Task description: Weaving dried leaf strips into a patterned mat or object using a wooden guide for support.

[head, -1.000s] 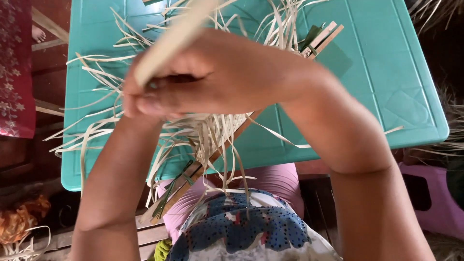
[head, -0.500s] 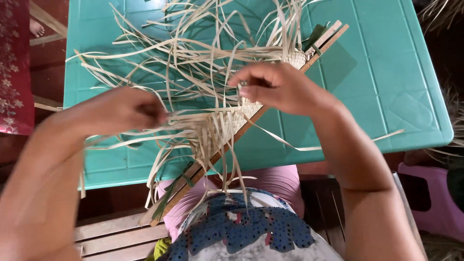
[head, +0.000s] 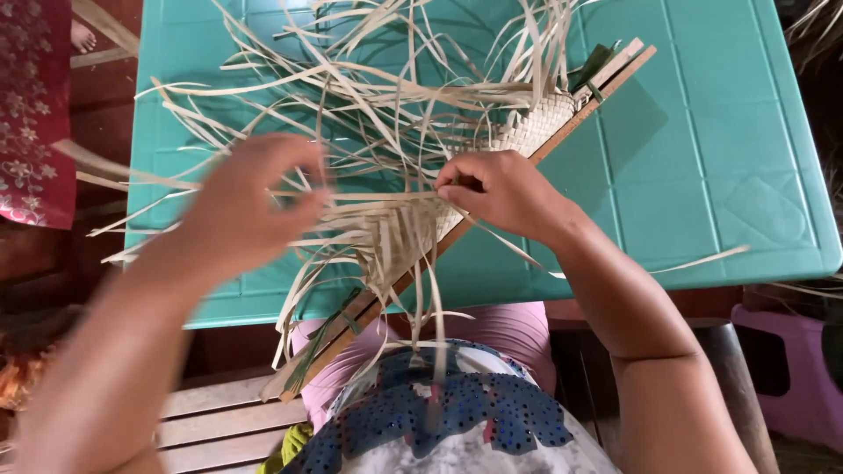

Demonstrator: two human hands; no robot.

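Note:
A partly woven mat of pale palm-leaf strips point(head: 536, 127) lies along a diagonal wooden slat point(head: 615, 75) on a turquoise plastic table point(head: 702, 149). Many loose strips point(head: 351, 96) fan out to the upper left. My right hand point(head: 500, 189) pinches strips at the woven edge near the middle of the slat. My left hand point(head: 255, 197) is blurred, with its fingers around a few loose strips left of the weave. The slat's lower end point(head: 307, 360) hangs over my lap.
A red patterned cloth point(head: 35, 114) hangs at the left, with a bare foot point(head: 83, 35) beyond it. A pink plastic stool point(head: 790, 369) stands at the lower right. Wooden bench slats point(head: 219, 412) run under the table's near edge.
My hands came down from in front of the camera. The right hand settled on the woven edge. The left hand moved out left, then back toward the strips.

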